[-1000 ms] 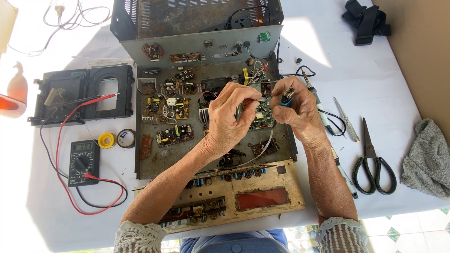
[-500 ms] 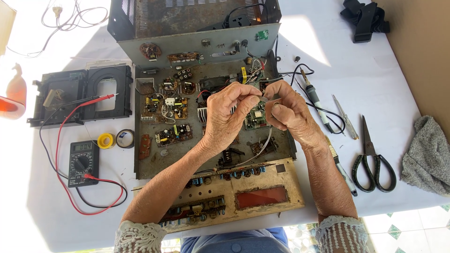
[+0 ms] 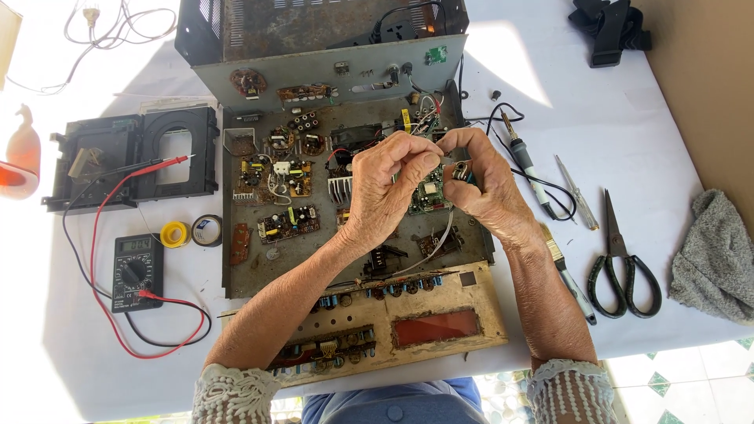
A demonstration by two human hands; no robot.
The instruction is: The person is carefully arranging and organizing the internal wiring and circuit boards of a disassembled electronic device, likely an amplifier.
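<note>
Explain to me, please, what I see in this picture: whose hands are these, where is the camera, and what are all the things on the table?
The camera sits on a person's head and looks down, so the two bare hands are that person's own. The left hand and the right hand together hold a small green circuit board above an opened metal chassis full of electronic parts. To the left on the white table lie a black multimeter with red and black leads, a black plastic housing and two small rolls. To the right lie a soldering iron, a small screwdriver, a brush, black scissors and a grey cloth.
</note>
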